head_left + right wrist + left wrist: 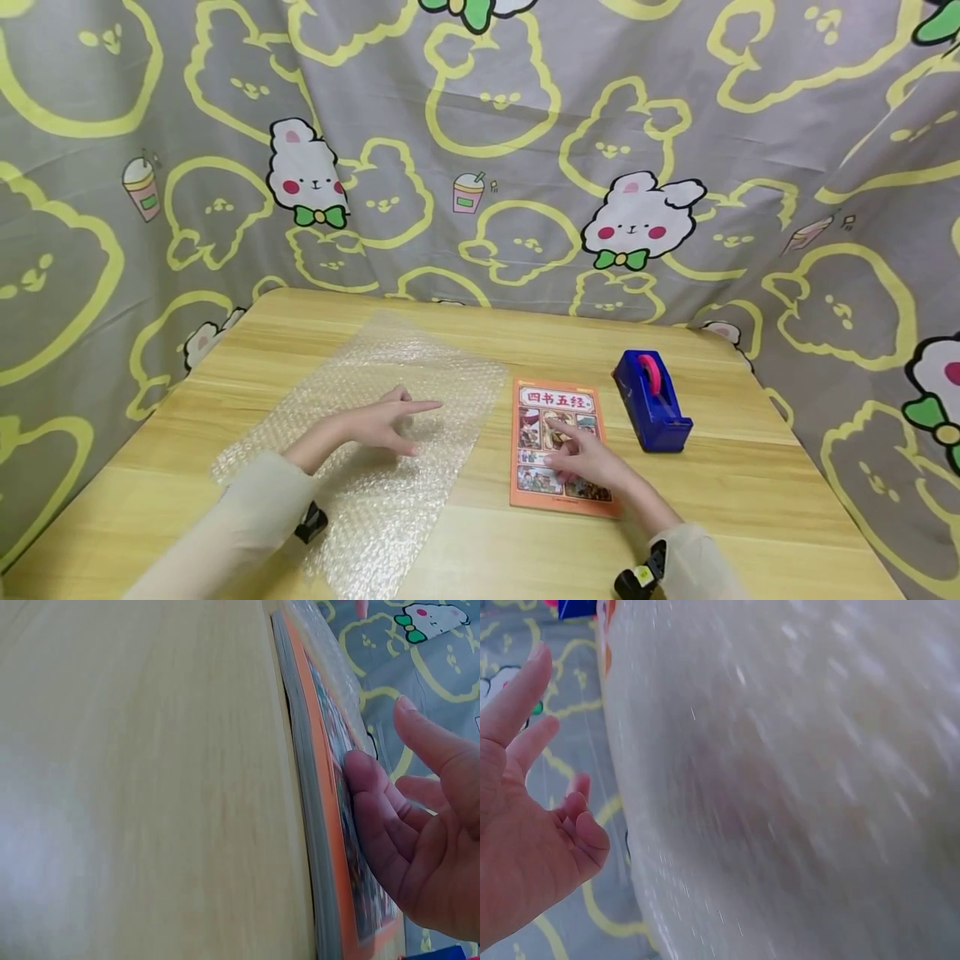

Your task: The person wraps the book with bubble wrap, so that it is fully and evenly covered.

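Note:
A sheet of clear bubble wrap point(405, 483) lies spread over the left part of the wooden table. Above it is my left hand point(375, 423), index finger and thumb stretched out, nothing held; the left wrist view shows its other fingers loosely bent. To the right of the sheet lies an orange-bordered book point(534, 479) with comic-style pictures and Chinese characters on its cover. My right hand point(588, 458) is over the book's lower right part and covers some of the pictures. Its index finger points across the cover, the others bend loosely, and it grips nothing.
A blue tape dispenser point(654, 417) with a pink roll of tape point(651, 375) stands right of the book. Behind the wooden table point(750, 500) and along its sides hangs a grey curtain point(517, 183) with yellow cartoon outlines.

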Demonstrator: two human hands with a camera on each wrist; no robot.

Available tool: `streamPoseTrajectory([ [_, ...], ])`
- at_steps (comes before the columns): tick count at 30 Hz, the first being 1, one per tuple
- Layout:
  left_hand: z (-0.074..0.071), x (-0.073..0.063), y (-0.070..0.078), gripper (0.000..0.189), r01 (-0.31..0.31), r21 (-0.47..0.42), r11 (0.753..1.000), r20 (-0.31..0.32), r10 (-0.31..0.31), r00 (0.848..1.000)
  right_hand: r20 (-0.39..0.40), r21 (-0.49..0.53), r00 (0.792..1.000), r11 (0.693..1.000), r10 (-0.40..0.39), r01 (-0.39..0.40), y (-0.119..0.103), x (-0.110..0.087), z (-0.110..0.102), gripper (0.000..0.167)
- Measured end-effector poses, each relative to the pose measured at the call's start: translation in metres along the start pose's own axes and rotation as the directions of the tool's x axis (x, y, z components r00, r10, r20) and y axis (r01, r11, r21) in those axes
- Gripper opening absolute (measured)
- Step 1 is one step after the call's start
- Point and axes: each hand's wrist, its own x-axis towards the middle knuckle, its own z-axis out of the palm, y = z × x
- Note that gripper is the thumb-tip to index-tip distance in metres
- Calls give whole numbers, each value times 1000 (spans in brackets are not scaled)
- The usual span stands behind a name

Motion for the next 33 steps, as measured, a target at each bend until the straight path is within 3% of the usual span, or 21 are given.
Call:
streamPoseTrajectory([
  [9,13,34,22,77,-24,56,998,57,21,998,37,-14,998,999,-52,52,4,-10,-13,71],
  [17,20,64,42,77,-45,64,997,95,39,995,41,-13,998,999,-49,50,10,-19,-21,70],
  [26,35,83,53,78,-50,82,995,142,38,989,-16,-34,1000,999,-23,22,18,-28,-32,72],
  [33,44,94,60,78,-46,165,985,119,26,993,-73,-112,996,993,-41,32,23,-33,-38,67],
])
